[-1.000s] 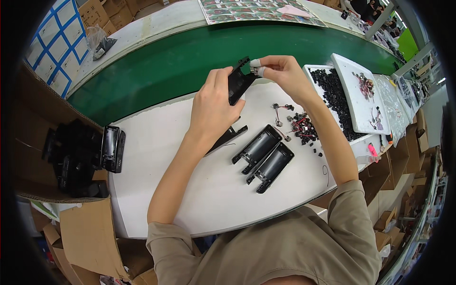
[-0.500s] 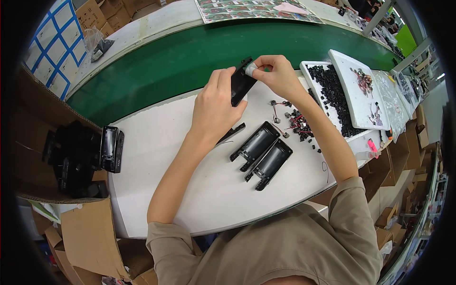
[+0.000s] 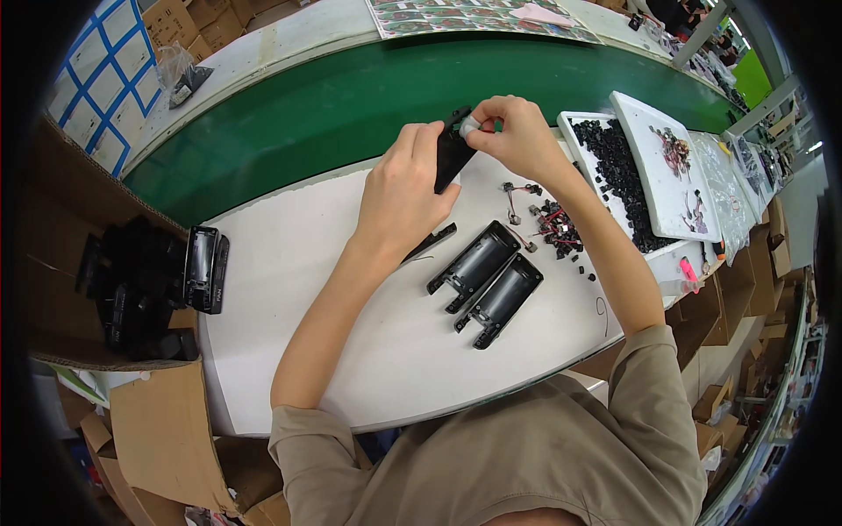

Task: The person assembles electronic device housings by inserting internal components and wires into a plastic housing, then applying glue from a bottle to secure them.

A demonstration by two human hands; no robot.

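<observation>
A dark plastic housing (image 3: pixel 452 164) is held up above the far side of the white work surface, tilted, in my left hand (image 3: pixel 402 188). The fingers wrap its left side and the thumb lies low on it. My right hand (image 3: pixel 517 136) is pinched at the housing's upper end, where something whitish shows at the fingertips; what it grips is hidden. Two black half-shells (image 3: pixel 474 257) lie side by side, hollow side up, below my hands. Beside my left wrist a slim black part (image 3: pixel 430 243) lies partly covered by the arm.
Small wired parts (image 3: pixel 557 226) are heaped right of the shells. A white foam tray (image 3: pixel 570 117) of small black pieces stands at the right, with another tray (image 3: pixel 693 180) leaning over it. At the left, a cardboard box (image 3: pixel 70 167) holds black housings. A green belt (image 3: pixel 289 131) runs behind.
My hands and the housing have shifted slightly to the right in view. The right fingers have turned a little at the housing's upper end.
</observation>
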